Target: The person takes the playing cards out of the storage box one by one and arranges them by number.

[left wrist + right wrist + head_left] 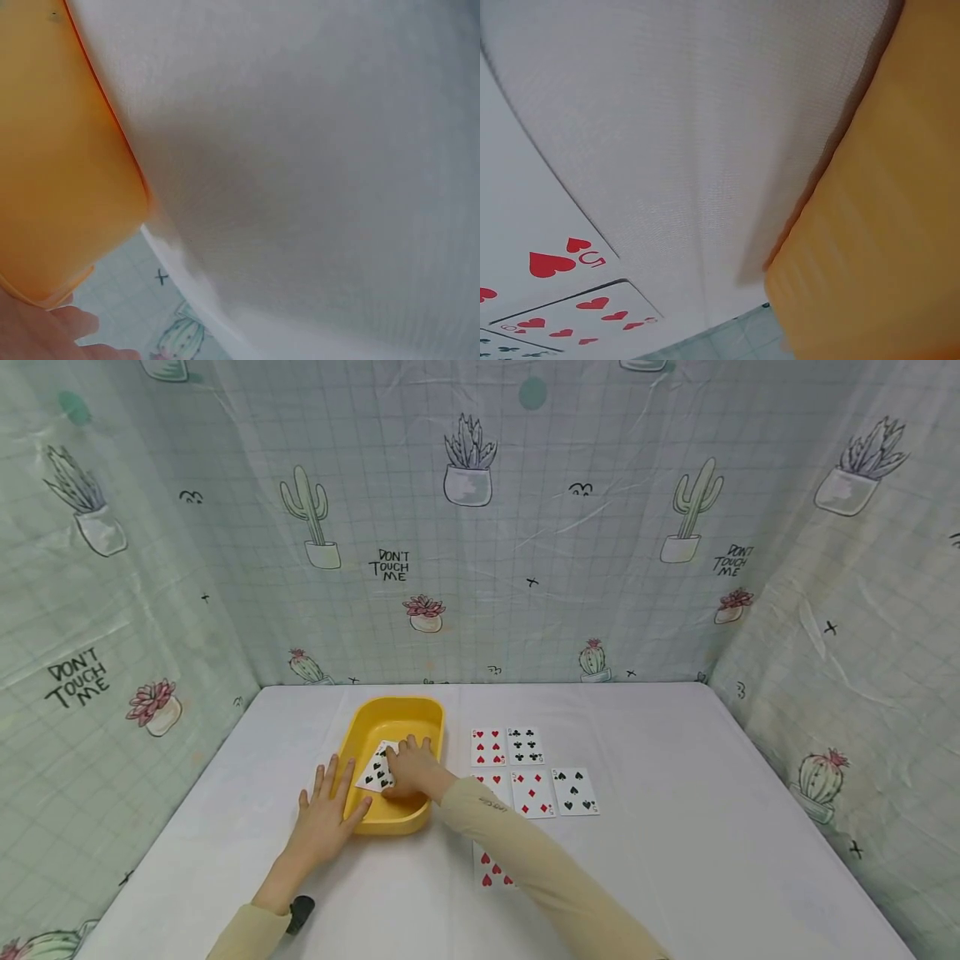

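Note:
In the head view, a yellow tray (408,824) stands on the table left of the middle. My left hand (318,820) rests on its left rim with the fingers spread. The right hand (412,772) reaches into the tray over the opposite side. Its bent fingers and thumb grip the right part of a white playing card (373,774) with black spades, hiding that part. The left wrist view has some fingers (45,330) at the end of the tray (67,150); the right wrist view catches the tray's outer wall (877,217).
Right of the tray, face-up cards lie in rows: a hearts card (488,747) beside a clubs card (525,747), then another hearts card (491,779), a diamonds card (533,793) and a spades card (575,792). Nearer, the right sleeve (540,860) partly covers a hearts card (487,870).

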`<act>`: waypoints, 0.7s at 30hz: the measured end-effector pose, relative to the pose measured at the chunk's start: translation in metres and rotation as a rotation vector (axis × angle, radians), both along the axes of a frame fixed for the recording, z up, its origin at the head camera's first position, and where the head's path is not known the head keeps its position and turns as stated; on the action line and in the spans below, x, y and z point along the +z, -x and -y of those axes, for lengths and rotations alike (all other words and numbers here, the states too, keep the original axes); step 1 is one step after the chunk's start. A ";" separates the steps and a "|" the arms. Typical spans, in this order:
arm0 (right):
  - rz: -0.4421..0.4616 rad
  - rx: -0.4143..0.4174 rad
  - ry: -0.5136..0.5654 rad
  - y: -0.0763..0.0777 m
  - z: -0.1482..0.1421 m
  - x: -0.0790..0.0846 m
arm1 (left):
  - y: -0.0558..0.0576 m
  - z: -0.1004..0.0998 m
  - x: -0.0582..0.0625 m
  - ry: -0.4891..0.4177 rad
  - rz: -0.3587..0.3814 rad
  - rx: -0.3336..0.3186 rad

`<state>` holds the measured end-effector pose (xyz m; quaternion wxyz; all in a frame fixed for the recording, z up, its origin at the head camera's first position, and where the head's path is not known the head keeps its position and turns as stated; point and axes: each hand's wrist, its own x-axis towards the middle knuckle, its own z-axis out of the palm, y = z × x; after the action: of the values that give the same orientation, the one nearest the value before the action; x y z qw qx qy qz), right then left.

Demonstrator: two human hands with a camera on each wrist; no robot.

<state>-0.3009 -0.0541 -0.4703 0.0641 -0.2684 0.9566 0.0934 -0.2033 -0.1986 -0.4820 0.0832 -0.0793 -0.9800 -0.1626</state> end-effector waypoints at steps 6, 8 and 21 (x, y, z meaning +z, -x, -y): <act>0.011 0.001 0.049 0.000 0.000 0.006 | 0.000 0.000 0.001 0.001 -0.004 0.004; 0.008 0.006 0.072 0.000 -0.001 0.008 | 0.000 0.000 0.001 0.003 -0.005 0.003; -0.002 0.030 0.112 -0.001 -0.009 0.011 | 0.000 0.001 0.001 0.008 0.001 -0.009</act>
<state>-0.3002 -0.0450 -0.4590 0.0465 -0.2855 0.9564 0.0410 -0.2036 -0.1996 -0.4810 0.0819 -0.0841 -0.9802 -0.1593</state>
